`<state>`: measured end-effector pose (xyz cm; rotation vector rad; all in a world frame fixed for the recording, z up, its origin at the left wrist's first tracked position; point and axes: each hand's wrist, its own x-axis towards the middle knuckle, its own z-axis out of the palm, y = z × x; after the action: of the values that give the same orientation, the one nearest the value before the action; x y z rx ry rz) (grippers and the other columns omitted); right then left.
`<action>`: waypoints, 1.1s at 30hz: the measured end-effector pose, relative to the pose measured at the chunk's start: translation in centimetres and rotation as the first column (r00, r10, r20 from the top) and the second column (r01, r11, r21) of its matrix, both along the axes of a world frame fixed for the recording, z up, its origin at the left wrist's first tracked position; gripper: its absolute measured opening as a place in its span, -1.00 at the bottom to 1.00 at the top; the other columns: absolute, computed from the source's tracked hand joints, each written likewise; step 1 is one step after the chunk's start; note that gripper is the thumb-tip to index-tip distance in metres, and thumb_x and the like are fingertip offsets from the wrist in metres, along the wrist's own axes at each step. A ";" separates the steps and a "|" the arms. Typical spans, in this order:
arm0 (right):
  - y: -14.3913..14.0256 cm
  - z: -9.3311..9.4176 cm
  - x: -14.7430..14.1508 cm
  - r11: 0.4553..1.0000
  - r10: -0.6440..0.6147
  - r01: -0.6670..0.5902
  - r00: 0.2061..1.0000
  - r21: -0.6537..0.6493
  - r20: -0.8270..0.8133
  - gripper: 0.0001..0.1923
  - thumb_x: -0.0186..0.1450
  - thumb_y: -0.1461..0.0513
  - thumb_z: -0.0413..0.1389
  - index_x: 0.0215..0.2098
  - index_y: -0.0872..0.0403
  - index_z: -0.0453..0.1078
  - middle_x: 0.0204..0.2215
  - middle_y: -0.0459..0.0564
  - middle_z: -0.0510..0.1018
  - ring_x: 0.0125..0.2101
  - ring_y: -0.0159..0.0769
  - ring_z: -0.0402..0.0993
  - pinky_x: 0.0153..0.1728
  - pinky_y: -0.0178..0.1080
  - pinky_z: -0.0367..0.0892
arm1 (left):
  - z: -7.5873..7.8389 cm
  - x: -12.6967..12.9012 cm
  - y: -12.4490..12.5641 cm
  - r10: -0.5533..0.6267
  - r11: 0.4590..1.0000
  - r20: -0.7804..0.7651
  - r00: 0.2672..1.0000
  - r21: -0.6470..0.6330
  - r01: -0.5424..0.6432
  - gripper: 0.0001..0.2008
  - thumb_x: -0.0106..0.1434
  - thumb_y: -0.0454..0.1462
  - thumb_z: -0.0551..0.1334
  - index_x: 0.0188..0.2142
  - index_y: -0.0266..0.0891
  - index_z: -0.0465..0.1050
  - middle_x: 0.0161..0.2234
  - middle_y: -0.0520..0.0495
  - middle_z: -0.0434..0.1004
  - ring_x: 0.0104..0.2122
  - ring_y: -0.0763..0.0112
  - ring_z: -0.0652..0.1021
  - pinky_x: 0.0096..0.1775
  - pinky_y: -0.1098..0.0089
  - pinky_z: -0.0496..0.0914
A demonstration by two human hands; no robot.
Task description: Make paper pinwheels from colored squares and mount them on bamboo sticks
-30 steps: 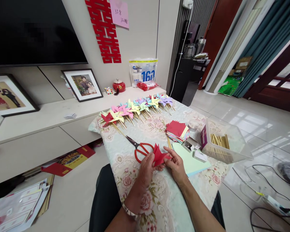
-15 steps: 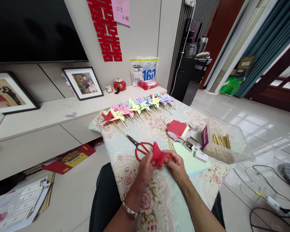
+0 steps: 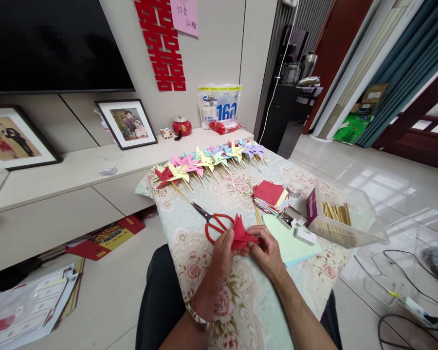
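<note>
The left hand (image 3: pixel 222 253) and right hand (image 3: pixel 268 250) angle inward over the near part of the cloth-covered desk (image 3: pixel 253 294), both curled in a pinch on a red paper piece (image 3: pixel 239 235) held between them. Their grip hides its lower edge; its centre is unclear; pointed, folded flaps rise on the left

Hands (image 3: pixel 223 255) (image 3: pixel 268 252) close together, fingers (image 3: pixel 262 232) bent, forearms (image 3: pixel 302 304) angled inward
</note>
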<state>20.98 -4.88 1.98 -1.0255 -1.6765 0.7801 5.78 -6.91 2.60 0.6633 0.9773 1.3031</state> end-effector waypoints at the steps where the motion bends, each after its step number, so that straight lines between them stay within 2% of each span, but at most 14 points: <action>1: -0.1 0.2 0.1 1.000 0.007 -0.008 1.000 0.020 0.029 -0.82 0.25 0.25 0.14 -0.17 0.04 0.50 -0.21 0.05 0.56 -0.19 -0.16 0.52 -0.19 -0.17 0.42 | -0.1 0.0 0.0 0.011 1.000 -0.012 1.000 0.006 -0.011 -0.56 0.25 0.10 0.24 -0.26 -0.26 0.49 -0.44 -0.16 0.61 -0.54 0.26 0.56 -0.50 0.30 0.47; 5: -0.2 0.5 0.0 0.997 -0.009 0.002 0.995 0.078 0.095 -0.84 0.30 0.20 0.17 -0.17 0.05 0.49 -0.23 0.05 0.56 -0.20 -0.16 0.52 -0.17 -0.16 0.42 | -0.3 0.2 -0.2 0.028 0.999 -0.085 0.996 0.033 -0.025 -0.57 0.27 0.11 0.21 -0.28 -0.23 0.45 -0.45 -0.10 0.55 -0.54 0.30 0.53 -0.50 0.31 0.46; 10: -0.2 0.0 -0.3 0.978 -0.096 0.072 0.988 0.196 0.118 -0.80 0.22 0.32 0.15 -0.18 0.04 0.48 -0.22 0.05 0.54 -0.19 -0.14 0.51 -0.15 -0.12 0.43 | -0.3 0.4 -0.3 0.048 0.998 -0.144 0.988 0.036 -0.044 -0.57 0.23 0.13 0.25 -0.36 -0.19 0.38 -0.54 0.04 0.42 -0.57 0.36 0.49 -0.51 0.35 0.44; 14: -0.4 0.0 -0.5 0.968 -0.125 0.093 0.984 0.233 0.126 -0.80 0.23 0.36 0.13 -0.22 0.01 0.50 -0.23 0.06 0.55 -0.18 -0.13 0.51 -0.16 -0.10 0.44 | -0.2 0.5 -0.3 0.044 0.999 -0.119 0.992 0.023 -0.041 -0.54 0.19 0.16 0.27 -0.37 -0.20 0.40 -0.51 0.02 0.45 -0.55 0.33 0.53 -0.51 0.35 0.45; 18: -0.4 0.4 -0.4 0.975 -0.117 0.093 0.987 0.202 0.110 -0.90 0.32 0.29 0.15 -0.32 -0.01 0.52 -0.34 0.03 0.58 -0.25 -0.14 0.53 -0.21 -0.11 0.44 | -0.4 0.4 -0.1 0.043 0.999 -0.075 0.996 -0.016 -0.044 -0.47 0.18 0.21 0.24 -0.31 -0.24 0.47 -0.49 -0.09 0.54 -0.53 0.23 0.58 -0.53 0.31 0.46; 23: -0.3 0.5 -0.1 0.984 -0.123 0.114 0.991 0.136 0.058 -0.92 0.33 0.24 0.19 -0.32 0.00 0.54 -0.36 0.01 0.62 -0.30 -0.17 0.55 -0.25 -0.15 0.43 | -0.7 0.2 0.0 0.013 0.999 -0.076 0.997 -0.029 -0.015 -0.38 0.19 0.23 0.21 -0.25 -0.32 0.54 -0.52 -0.15 0.58 -0.46 0.15 0.63 -0.49 0.29 0.48; 27: -0.3 0.3 0.1 0.987 -0.148 0.147 0.989 0.059 0.010 -0.92 0.32 0.21 0.20 -0.33 0.00 0.53 -0.36 -0.01 0.63 -0.32 -0.19 0.56 -0.26 -0.18 0.41 | -0.5 0.2 -0.1 0.005 1.000 -0.070 0.998 -0.019 -0.006 -0.36 0.21 0.22 0.20 -0.18 -0.35 0.52 -0.47 -0.15 0.62 -0.46 0.16 0.63 -0.50 0.31 0.47; 33: -0.3 -0.2 0.1 0.973 -0.216 0.211 0.975 -0.087 -0.046 -0.85 0.30 0.13 0.22 -0.35 0.02 0.55 -0.43 -0.05 0.64 -0.42 -0.23 0.50 -0.35 -0.22 0.37 | -0.3 0.2 -0.3 -0.021 1.000 -0.055 0.998 0.014 0.022 -0.47 0.20 0.15 0.28 -0.21 -0.31 0.51 -0.47 -0.10 0.61 -0.51 0.24 0.60 -0.48 0.33 0.45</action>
<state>21.12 -5.18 1.78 -1.2088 -1.4687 0.7326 5.97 -7.16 2.27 0.7222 1.0039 1.2799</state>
